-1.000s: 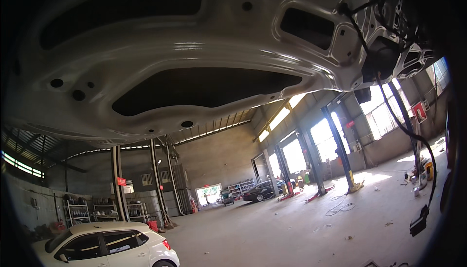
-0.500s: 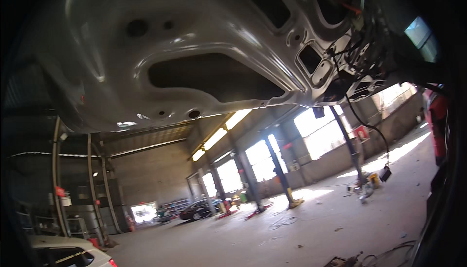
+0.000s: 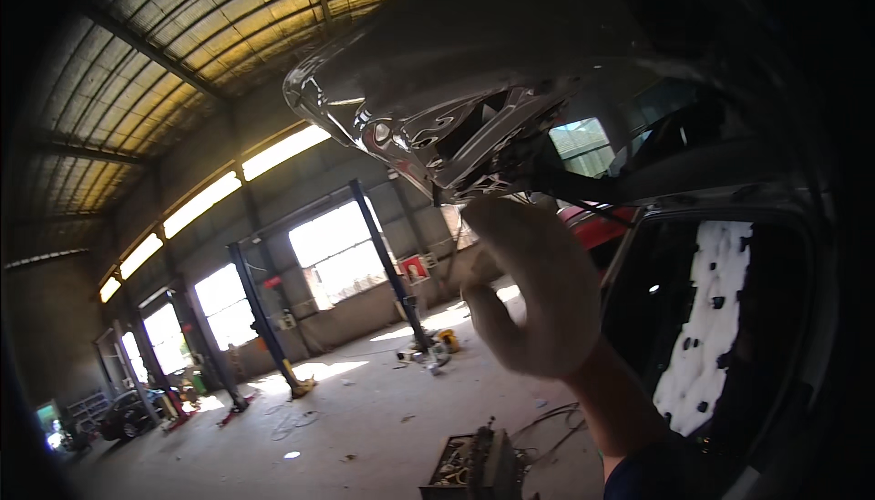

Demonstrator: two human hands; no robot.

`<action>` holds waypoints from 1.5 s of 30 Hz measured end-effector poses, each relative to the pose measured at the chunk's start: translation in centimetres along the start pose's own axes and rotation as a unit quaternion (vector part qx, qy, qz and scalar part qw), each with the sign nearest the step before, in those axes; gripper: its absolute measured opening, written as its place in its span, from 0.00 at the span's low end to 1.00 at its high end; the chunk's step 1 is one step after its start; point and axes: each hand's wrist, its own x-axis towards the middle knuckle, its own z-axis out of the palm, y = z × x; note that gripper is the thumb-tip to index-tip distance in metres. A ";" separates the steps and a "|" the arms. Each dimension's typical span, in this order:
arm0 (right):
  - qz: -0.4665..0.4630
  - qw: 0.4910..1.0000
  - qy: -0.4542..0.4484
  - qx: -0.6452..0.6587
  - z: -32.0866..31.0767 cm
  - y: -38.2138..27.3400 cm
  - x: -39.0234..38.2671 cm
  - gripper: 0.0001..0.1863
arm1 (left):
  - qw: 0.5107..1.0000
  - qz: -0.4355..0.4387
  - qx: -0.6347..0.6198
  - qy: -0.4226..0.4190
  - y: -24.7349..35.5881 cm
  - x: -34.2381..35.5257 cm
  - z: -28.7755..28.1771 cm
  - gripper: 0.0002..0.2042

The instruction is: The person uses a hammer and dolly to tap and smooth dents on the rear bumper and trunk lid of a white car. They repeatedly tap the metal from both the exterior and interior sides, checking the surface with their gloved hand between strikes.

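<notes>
My right hand [image 3: 538, 290], in a pale glove, is raised at the middle right. Its fingers curve above and the thumb stands apart below, so it is open. No held thing shows between them, though blur softens the fingertips. The hand is just under the lower edge of a raised car lid [image 3: 492, 44]. Bare inner metal with cutouts and dark wiring shows at that edge. A thin dark cable [image 3: 455, 258] hangs beside the fingertips; whether they touch it I cannot tell. My left hand is out of view.
Right of my forearm is a dark car window [image 3: 674, 318] with a bright white patch. An open box of tools [image 3: 469, 468] sits on the floor, hoses [image 3: 556, 422] beside it. Lift posts [image 3: 387, 263] line the windowed wall. A dark car [image 3: 128, 416] is parked far left.
My view has swung right and drawn back from the lid's underside. The gloved right hand has come up into view near the lid's edge.
</notes>
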 end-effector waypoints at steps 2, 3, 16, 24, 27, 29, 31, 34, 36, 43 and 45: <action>-0.108 0.968 0.060 -0.218 -3.0 -0.8 8.2 0.38 | 0.999 0.009 -0.019 -0.035 -2.5 -1.1 -0.2 0.10; -0.160 0.949 0.052 -0.267 -4.1 -0.7 12.0 0.31 | 0.997 0.019 -0.031 -0.061 -3.6 -1.5 0.2 0.10; -0.203 0.905 -0.140 -0.347 -6.2 -2.7 23.2 0.27 | 0.984 0.171 0.016 -0.054 -11.5 -12.8 7.1 0.12; -0.164 0.906 -0.164 -0.354 -6.6 -4.4 23.1 0.22 | 0.949 0.233 0.071 -0.200 -10.1 -20.3 7.4 0.12; -0.158 0.916 -0.166 -0.329 -6.6 -4.3 23.0 0.20 | 0.945 0.246 0.063 -0.204 -11.3 -22.7 5.6 0.13; -0.150 0.905 -0.180 -0.356 -6.5 -4.7 23.2 0.20 | 0.950 0.238 0.036 -0.199 -13.3 -23.3 5.2 0.12; -0.133 0.907 -0.171 -0.361 -6.3 -5.8 22.7 0.19 | 0.951 0.227 0.036 -0.208 -13.7 -24.2 4.0 0.12; -0.113 0.904 -0.183 -0.370 -5.9 -7.0 22.4 0.20 | 0.949 0.222 0.062 -0.213 -15.7 -24.6 2.1 0.11; -0.099 0.894 -0.197 -0.390 -5.5 -7.7 21.6 0.22 | 0.957 0.220 0.049 -0.182 -17.7 -24.9 1.7 0.11; -0.099 0.857 -0.233 -0.449 -4.1 -10.6 20.4 0.20 | 0.942 -0.045 -0.266 -0.200 -21.3 -22.3 0.1 0.06; -0.055 0.847 -0.258 -0.462 -3.6 -10.9 20.3 0.25 | 0.907 -0.085 -0.344 -0.228 -24.2 -20.7 -2.0 0.09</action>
